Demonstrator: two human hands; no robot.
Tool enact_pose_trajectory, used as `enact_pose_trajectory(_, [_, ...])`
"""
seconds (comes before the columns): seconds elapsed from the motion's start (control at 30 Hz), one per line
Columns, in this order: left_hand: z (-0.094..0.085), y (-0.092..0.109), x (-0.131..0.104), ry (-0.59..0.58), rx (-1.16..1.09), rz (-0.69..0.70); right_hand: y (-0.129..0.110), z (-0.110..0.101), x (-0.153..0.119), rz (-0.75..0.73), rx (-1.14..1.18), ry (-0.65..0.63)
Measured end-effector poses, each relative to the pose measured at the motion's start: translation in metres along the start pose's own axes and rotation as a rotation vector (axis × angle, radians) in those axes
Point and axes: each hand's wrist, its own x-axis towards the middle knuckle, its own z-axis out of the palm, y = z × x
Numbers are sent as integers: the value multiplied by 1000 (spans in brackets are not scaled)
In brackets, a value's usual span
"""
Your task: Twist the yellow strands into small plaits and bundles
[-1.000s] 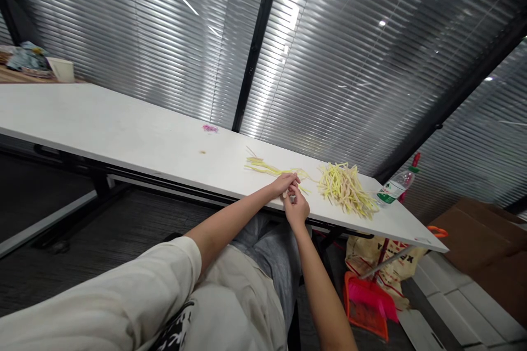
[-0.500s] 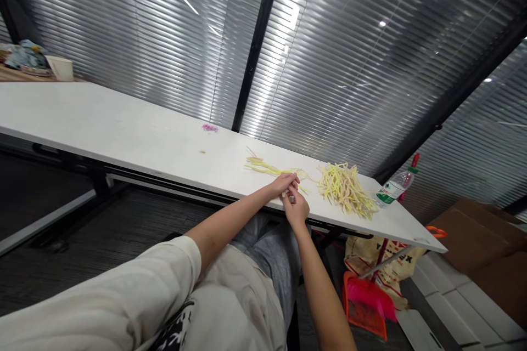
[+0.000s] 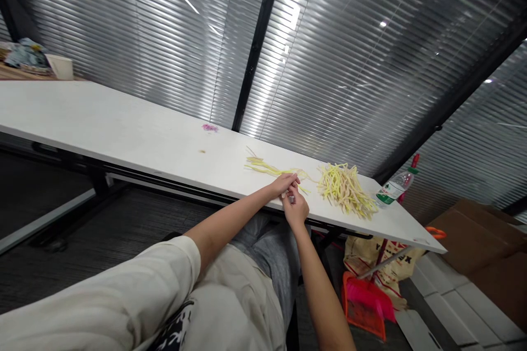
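Observation:
My left hand (image 3: 285, 184) and my right hand (image 3: 296, 209) meet at the front edge of the white table (image 3: 135, 137). Both have their fingers bent and pinched together, fingertips touching or nearly so. What they pinch is small and mostly hidden by the fingers. Just behind my hands lies a loose row of long, thin yellow and beige strips (image 3: 265, 166), some ends showing past my left hand. To the right of my hands, a heaped pile of similar yellow and beige strips (image 3: 346, 189) rests on the tabletop.
A clear plastic bottle (image 3: 394, 188) with a green label stands right of the pile. Pink bits (image 3: 209, 128) lie near the back edge. A white cup (image 3: 61, 67) is at far left. An orange-red dustpan (image 3: 364, 307) and a printed bag (image 3: 362, 258) are on the floor.
My fingers have shifted very slightly against each other. The strips and the pile lie as before.

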Motion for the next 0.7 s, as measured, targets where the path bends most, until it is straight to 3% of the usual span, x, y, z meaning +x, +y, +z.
enact_pose_trajectory(0.23, [-2, -6, 4, 20, 12, -36, 0, 0, 0, -11, -31, -16])
enact_pose_trajectory(0.7, [-2, 4, -2, 32, -83, -5, 4, 2, -1, -27, 38, 17])
